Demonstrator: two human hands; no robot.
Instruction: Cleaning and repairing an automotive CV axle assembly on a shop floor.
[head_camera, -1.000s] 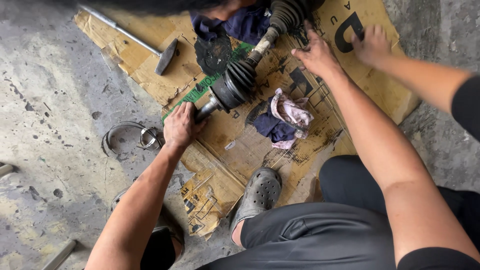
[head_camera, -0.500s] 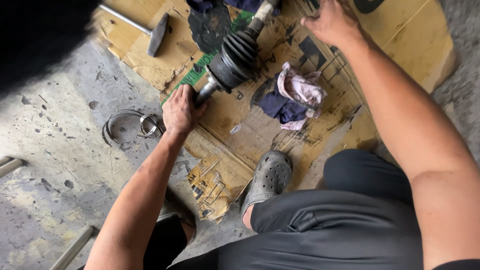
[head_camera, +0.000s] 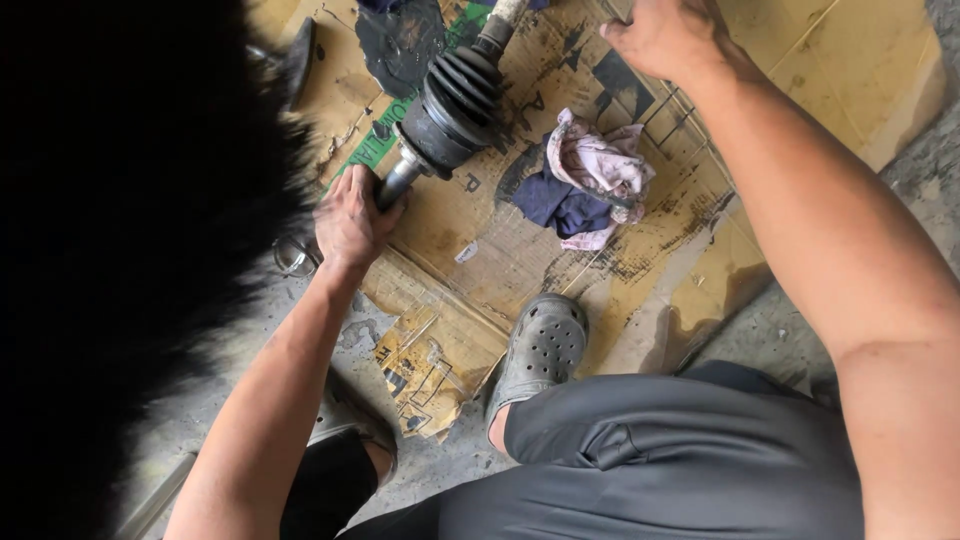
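A large black out-of-focus mass (head_camera: 120, 250) blocks the whole left side of the head view; can't tell what it is. Flattened, grease-stained cardboard (head_camera: 800, 90) covers the concrete floor (head_camera: 930, 170) across the upper right and middle. The person squats over it in grey shorts (head_camera: 650, 470), with a grey perforated clog (head_camera: 540, 350) planted on the cardboard's lower edge.

A car axle shaft (head_camera: 455, 100) lies diagonally on the cardboard, running from top centre down toward the left. Its black ribbed rubber boot (head_camera: 465, 85) sits mid-shaft, above a dark joint housing, and a bare metal stub end (head_camera: 398, 178) points lower-left.

The left hand (head_camera: 350, 220) is at the stub end with fingers curled around the metal tip, gripping it. The right hand (head_camera: 665, 35) is at the top edge, well apart from the shaft, knuckles up over the cardboard. Its fingers are cut off by the frame, so whether it holds anything can't be told.

A crumpled rag (head_camera: 590, 175), pink-white over dark blue, lies on the cardboard just right of the boot, not touching it. A small metal ring clamp (head_camera: 292, 258) lies on the floor just left of the left wrist, partly hidden by the dark mass.
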